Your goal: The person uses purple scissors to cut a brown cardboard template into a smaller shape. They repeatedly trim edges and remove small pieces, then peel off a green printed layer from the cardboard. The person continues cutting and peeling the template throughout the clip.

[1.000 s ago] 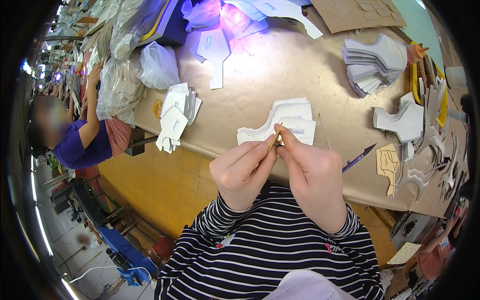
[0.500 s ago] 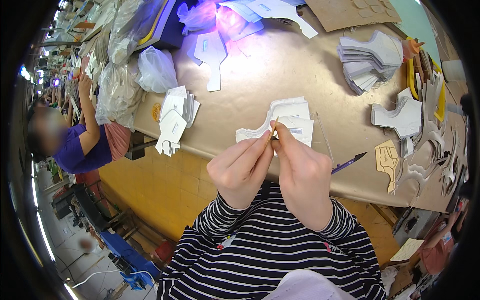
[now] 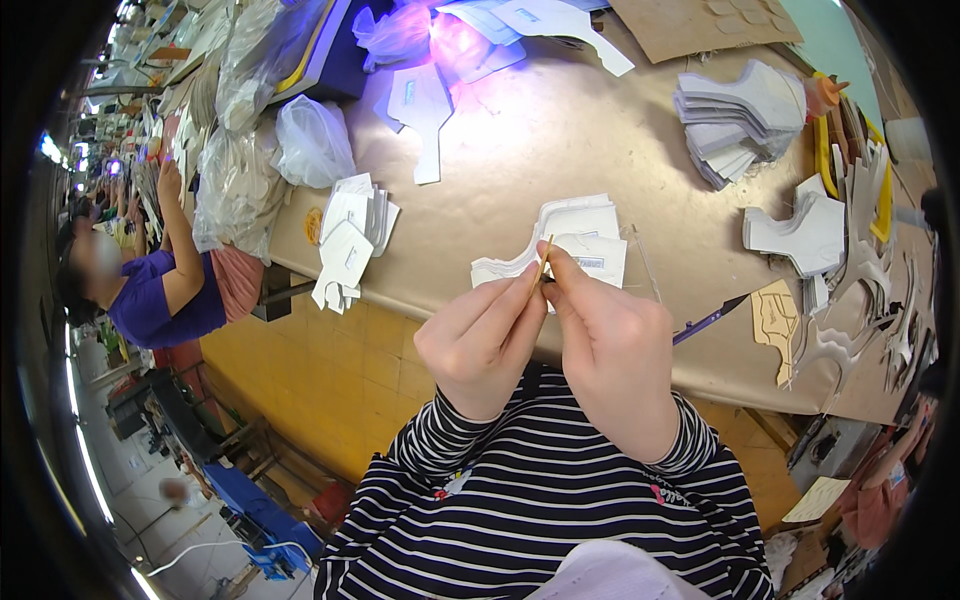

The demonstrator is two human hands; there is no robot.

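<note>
Both my hands are closed in a pinch close together at the table's near edge. Between the fingertips of my left hand (image 3: 478, 345) and my right hand (image 3: 620, 355) stands a thin tan strip (image 3: 545, 258); its lower part is hidden. A slim purple pen-like tool (image 3: 704, 322) with a dark pointed end juts out from behind my right hand, seemingly tucked in its grip. Just beyond my fingertips lies a stack of white cut pieces (image 3: 580, 215), some bearing a small label. A long thin transparent strip (image 3: 648, 262) rests right of that stack.
A tan template (image 3: 775, 325) and grey-white stacked pieces (image 3: 745, 110) lie on the right. More white pieces (image 3: 350, 235) are at the left edge, near plastic bags (image 3: 312, 140). Someone in a purple top (image 3: 170, 300) is at the left. Offcuts (image 3: 890, 290) crowd the far right.
My right hand has shifted slightly to the right, and the purple tool has moved with it, its dark end now by the tan template. My left hand stays in place.
</note>
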